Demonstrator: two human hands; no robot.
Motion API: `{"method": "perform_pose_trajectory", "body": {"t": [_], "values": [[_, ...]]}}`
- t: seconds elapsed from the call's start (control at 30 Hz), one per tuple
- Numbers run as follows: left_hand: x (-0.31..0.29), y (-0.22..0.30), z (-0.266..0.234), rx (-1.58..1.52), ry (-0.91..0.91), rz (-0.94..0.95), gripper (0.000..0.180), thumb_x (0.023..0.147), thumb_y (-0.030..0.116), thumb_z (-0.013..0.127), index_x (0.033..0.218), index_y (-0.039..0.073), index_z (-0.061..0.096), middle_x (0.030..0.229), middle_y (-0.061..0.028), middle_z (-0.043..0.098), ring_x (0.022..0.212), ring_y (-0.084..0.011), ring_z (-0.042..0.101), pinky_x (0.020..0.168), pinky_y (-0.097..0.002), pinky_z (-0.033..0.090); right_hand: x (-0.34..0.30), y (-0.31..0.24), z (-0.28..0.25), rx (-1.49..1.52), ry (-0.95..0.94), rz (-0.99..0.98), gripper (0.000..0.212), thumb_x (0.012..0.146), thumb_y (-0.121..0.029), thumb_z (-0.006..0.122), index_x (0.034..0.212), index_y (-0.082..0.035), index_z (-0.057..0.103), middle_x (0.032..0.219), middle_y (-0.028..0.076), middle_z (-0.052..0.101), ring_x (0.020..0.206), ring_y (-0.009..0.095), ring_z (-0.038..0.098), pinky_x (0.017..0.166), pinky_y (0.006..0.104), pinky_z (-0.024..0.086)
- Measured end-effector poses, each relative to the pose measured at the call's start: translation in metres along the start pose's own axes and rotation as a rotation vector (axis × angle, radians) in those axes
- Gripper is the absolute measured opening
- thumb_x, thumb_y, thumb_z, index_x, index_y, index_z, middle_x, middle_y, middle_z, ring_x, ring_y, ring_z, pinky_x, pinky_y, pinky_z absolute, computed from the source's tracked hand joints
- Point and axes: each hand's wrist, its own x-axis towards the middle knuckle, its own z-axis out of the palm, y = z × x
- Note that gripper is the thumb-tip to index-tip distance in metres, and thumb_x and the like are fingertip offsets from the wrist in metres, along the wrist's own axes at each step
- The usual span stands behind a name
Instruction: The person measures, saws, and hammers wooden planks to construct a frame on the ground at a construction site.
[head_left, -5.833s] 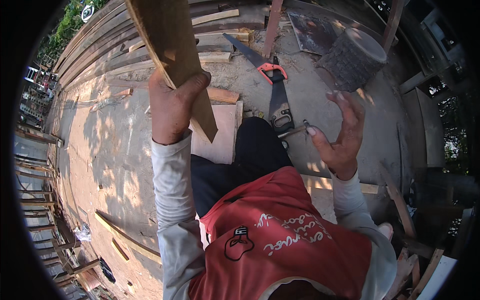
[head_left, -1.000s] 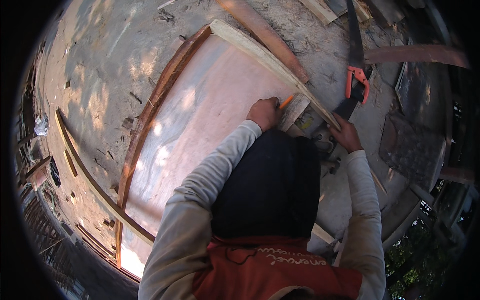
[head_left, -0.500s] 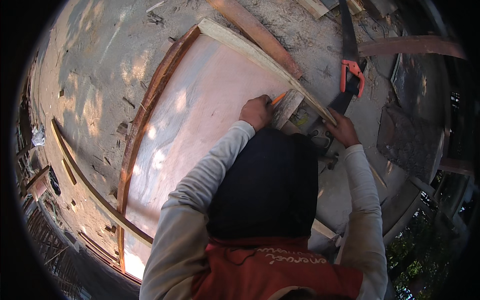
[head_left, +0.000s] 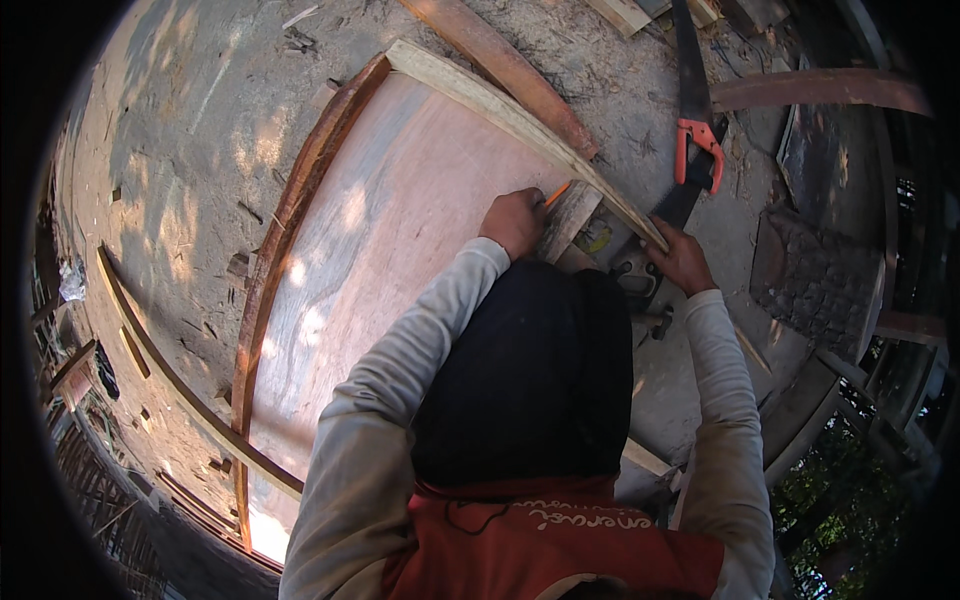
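Note:
An orange pencil point(head_left: 557, 194) is held in the closed fingers of my left hand point(head_left: 514, 223), low over the pinkish plywood sheet point(head_left: 420, 170). Its tip points at a pale wooden strip point(head_left: 490, 100) lying along the sheet's far edge. My right hand point(head_left: 682, 257) grips the near right end of that strip, fingers wrapped round it. Between my hands a short wood block point(head_left: 573, 217) lies beside the sheet. A reddish-brown timber point(head_left: 285, 235) borders the sheet's left side and meets the pale strip at the far corner.
A handsaw with a red and black handle point(head_left: 698, 156) lies beyond my right hand, partly over another dark blade point(head_left: 682, 206). A brown plank point(head_left: 510, 75) rests behind the pale strip. At left a long curved batten point(head_left: 190, 390) crosses the timber. Scraps litter the sandy ground.
The surroundings have shifted slightly left in the view. Both hands keep their holds, the left on the pencil and the right on the strip's end, with little visible movement.

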Motion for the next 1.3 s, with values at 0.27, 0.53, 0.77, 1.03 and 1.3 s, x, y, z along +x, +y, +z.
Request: {"method": "perform_pose_trajectory", "body": {"t": [0.27,0.53,0.77,1.03,1.3], "values": [[0.001,0.006,0.001,0.051,0.022,-0.023,0.024,0.09,0.026,0.059,0.1,0.006,0.069,0.096,-0.0239,0.069,0.093,-0.0446,0.065,0.083,-0.0495,0.052,0.0,0.0,-0.001,-0.001,-0.01,0.014,0.057,0.088,-0.032,0.072,0.136,-0.005,0.059,0.121,0.027,0.066,0.112,0.042,0.064,0.095,0.0446,0.051],[0.002,0.01,0.002,0.218,0.095,0.109,0.019,0.089,0.022,0.06,0.09,0.005,0.069,0.088,-0.0217,0.069,0.087,-0.0422,0.067,0.079,-0.0511,0.053,0.0,0.001,-0.002,-0.002,-0.031,0.035,0.058,0.087,-0.032,0.071,0.137,-0.005,0.058,0.12,0.028,0.065,0.112,0.042,0.064,0.095,0.0452,0.05],[0.0,0.02,-0.007,0.252,0.061,0.115,0.018,0.088,0.019,0.059,0.088,0.004,0.068,0.087,-0.0208,0.069,0.084,-0.042,0.068,0.077,-0.0509,0.054,0.001,-0.004,-0.004,0.029,-0.022,0.054,0.057,0.086,-0.032,0.071,0.135,-0.004,0.059,0.12,0.028,0.066,0.111,0.043,0.064,0.095,0.0452,0.05],[0.002,0.013,-0.003,0.263,0.09,0.17,0.017,0.088,0.018,0.059,0.087,0.004,0.067,0.087,-0.0211,0.069,0.083,-0.0424,0.067,0.077,-0.0507,0.054,-0.001,-0.003,-0.003,0.009,-0.012,0.019,0.057,0.087,-0.031,0.07,0.136,-0.005,0.059,0.121,0.028,0.065,0.112,0.042,0.064,0.096,0.0452,0.05],[-0.004,0.021,-0.004,0.247,0.097,0.183,0.018,0.088,0.019,0.06,0.088,0.004,0.068,0.087,-0.021,0.069,0.085,-0.0415,0.068,0.078,-0.0503,0.054,0.0,-0.007,-0.007,0.007,-0.078,0.102,0.058,0.087,-0.03,0.07,0.137,-0.004,0.058,0.123,0.027,0.065,0.114,0.042,0.063,0.097,0.0449,0.049]]}}
